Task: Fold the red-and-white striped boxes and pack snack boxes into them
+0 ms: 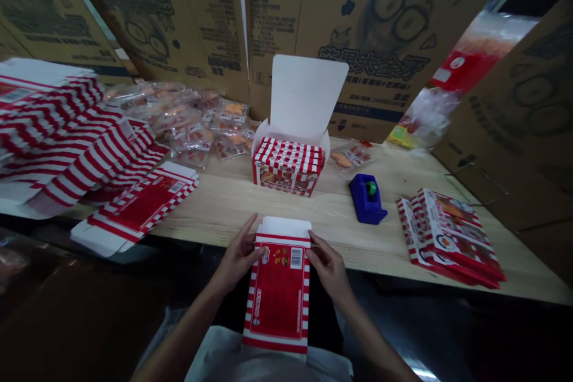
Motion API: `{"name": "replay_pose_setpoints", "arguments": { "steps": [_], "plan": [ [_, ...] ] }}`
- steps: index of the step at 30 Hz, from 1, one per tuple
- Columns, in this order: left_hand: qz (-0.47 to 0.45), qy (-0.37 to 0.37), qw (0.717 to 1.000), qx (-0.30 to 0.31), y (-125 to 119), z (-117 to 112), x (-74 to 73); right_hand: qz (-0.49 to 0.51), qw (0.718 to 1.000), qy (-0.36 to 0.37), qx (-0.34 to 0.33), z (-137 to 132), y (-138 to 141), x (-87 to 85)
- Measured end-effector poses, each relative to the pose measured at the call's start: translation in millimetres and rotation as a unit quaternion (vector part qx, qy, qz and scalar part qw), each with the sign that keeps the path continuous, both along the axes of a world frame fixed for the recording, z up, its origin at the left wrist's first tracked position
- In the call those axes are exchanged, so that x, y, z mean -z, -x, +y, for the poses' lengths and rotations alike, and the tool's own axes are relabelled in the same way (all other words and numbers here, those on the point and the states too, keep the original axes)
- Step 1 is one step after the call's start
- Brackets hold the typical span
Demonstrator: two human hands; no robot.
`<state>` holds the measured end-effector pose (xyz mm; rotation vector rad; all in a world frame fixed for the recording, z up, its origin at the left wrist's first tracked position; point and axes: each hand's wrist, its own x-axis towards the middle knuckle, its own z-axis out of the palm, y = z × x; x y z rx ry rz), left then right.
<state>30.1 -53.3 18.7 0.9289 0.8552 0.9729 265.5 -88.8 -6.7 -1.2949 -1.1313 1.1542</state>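
A red and white striped carton [280,292] with a barcode lies in front of my body, its white end flap pointing toward the table. Its left edge is gripped by my left hand [239,253], thumb on the printed face. On the opposite edge, my right hand [329,264] holds it the same way near the top corner. Just beyond, on the table, stands a display box [286,176] with its white lid raised; several small striped packs fill it in a row.
Left are stacks of flat striped cartons [89,149] and a heap of clear bagged sweets [179,119]. A blue tape dispenser [367,198] and printed red packs [452,236] sit to the right. Large cardboard boxes [308,24] wall off the back of the wooden table [215,203].
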Motion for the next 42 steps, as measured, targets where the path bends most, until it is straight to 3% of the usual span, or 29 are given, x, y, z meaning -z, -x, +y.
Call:
{"name": "replay_pose_setpoints", "arguments": {
  "steps": [7,12,15,18,22,26,31,37,42],
  "plan": [
    [0.079,0.013,0.997,0.020,-2,-2,7.7,-0.124,0.988,-0.090,-0.004,1,-5,0.4],
    [0.185,-0.065,0.980,0.031,-4,3,20.1,-0.060,0.998,-0.030,-0.003,3,-8,12.2],
    [0.190,-0.111,0.975,-0.011,-6,3,27.7,-0.042,0.997,-0.009,-0.064,9,-15,12.8],
    [0.182,-0.119,0.976,-0.030,-5,5,29.4,-0.073,0.989,-0.039,-0.119,12,-20,8.2],
    [0.287,-0.211,0.933,0.054,5,10,15.0,-0.157,0.975,-0.110,-0.114,1,-17,3.1],
    [0.329,-0.270,0.894,0.143,11,8,-5.3,-0.167,0.975,-0.088,-0.116,-10,-12,-1.5],
    [0.354,-0.294,0.880,0.119,8,5,-15.2,-0.215,0.962,-0.089,-0.143,-5,-17,-14.9],
    [0.327,-0.251,0.903,0.127,5,14,-24.5,-0.266,0.948,-0.080,-0.156,6,-18,-39.1],
    [0.314,-0.285,0.898,0.119,5,11,-25.2,-0.211,0.964,-0.090,-0.138,-3,-12,-35.0]
  ]
}}
